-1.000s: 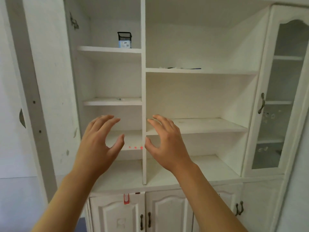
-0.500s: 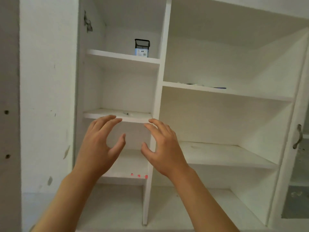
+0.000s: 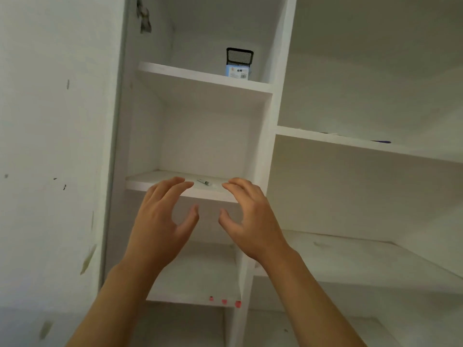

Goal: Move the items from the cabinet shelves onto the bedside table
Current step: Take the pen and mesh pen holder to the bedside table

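A black mesh holder with a blue label [image 3: 239, 64] stands on the top left shelf [image 3: 190, 75] of the white cabinet. A small pen-like item [image 3: 204, 182] lies on the middle left shelf [image 3: 150, 180]. Both of my hands are raised in front of that shelf's front edge, empty, with fingers spread and relaxed. My left hand [image 3: 162, 221] is just left of the small item and my right hand [image 3: 250, 219] just right of it, neither touching it. Thin dark items [image 3: 379, 141] lie on the upper right shelf, mostly hidden by its edge.
A vertical divider [image 3: 274, 136] separates the narrow left shelves from the wider right ones. The open cabinet door [image 3: 57, 146] stands at the left. Three red marks [image 3: 224, 301] sit on the edge of the lower left shelf.
The view has closed in on the left shelves and tilted upward. Both hands have risen from the lower shelf level to the middle left shelf's edge, still empty.
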`<state>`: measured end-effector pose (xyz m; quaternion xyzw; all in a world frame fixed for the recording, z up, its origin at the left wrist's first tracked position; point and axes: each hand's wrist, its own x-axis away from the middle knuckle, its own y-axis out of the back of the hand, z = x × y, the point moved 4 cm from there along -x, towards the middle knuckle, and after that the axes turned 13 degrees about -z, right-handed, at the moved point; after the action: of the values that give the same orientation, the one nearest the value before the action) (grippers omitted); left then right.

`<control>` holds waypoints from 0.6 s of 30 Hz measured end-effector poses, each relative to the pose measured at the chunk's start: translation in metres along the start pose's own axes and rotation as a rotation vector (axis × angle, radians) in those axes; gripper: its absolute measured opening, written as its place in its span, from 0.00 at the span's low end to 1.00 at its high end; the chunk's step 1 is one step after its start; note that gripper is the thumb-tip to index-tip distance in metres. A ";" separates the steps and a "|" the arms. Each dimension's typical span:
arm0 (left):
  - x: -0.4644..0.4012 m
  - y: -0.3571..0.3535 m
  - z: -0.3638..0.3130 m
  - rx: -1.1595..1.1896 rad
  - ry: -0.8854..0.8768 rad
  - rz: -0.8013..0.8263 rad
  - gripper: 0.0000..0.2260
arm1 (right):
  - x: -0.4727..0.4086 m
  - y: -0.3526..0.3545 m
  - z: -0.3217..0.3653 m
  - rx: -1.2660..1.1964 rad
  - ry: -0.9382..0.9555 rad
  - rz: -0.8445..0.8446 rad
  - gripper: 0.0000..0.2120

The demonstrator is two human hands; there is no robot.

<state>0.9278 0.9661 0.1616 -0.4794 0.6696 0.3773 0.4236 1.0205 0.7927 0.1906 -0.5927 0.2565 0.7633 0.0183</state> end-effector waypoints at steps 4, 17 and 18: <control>-0.011 -0.018 0.016 0.005 -0.018 -0.033 0.21 | -0.024 -0.022 -0.014 -0.015 0.037 -0.002 0.24; -0.051 -0.077 0.062 -0.133 -0.128 0.037 0.21 | -0.079 -0.099 -0.068 0.121 0.096 0.236 0.27; -0.055 -0.083 0.065 -0.147 -0.143 0.045 0.21 | -0.081 -0.103 -0.070 0.135 0.113 0.257 0.28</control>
<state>1.0307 1.0215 0.1812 -0.4659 0.6189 0.4681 0.4251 1.1418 0.8754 0.2152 -0.5944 0.3816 0.7058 -0.0541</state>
